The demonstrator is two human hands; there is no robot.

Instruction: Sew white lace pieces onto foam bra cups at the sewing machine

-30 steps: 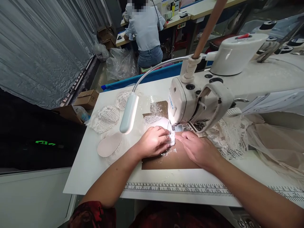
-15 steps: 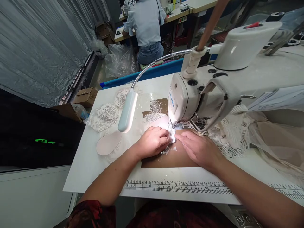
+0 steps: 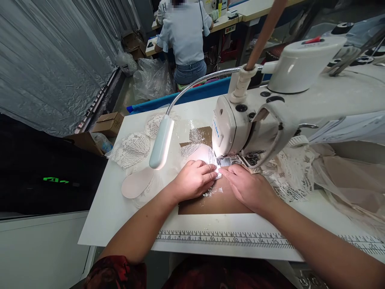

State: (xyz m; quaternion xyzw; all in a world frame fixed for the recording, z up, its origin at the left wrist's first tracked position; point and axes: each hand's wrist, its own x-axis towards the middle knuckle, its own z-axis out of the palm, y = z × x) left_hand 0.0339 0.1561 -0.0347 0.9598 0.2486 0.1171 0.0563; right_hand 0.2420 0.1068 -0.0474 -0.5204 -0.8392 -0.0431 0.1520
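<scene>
My left hand (image 3: pixel 194 180) rests knuckles-up on a white lace piece (image 3: pixel 198 153), its fingers curled and pressing the lace edge just in front of the presser foot (image 3: pixel 224 161) of a white sewing machine (image 3: pixel 270 116). My right hand (image 3: pixel 248 188) lies beside it on the brown mat (image 3: pixel 210 204), with its fingertips pinching the same lace edge at the needle. The two hands nearly touch. What lies under the fingers is washed out by the lamp's glare.
A gooseneck lamp (image 3: pixel 159 142) hangs over the table's left half. Loose lace pieces (image 3: pixel 132 148) and a beige oval pad (image 3: pixel 136 184) lie at the left. A heap of lace fabric (image 3: pixel 300 168) sits right of the machine. A ruler strip (image 3: pixel 222 239) runs along the front edge. Another person (image 3: pixel 186 36) sits at a far table.
My right hand has crept forward and left toward the presser foot, its fingertips now meeting the left hand's at the lace edge. The left hand has hardly moved.
</scene>
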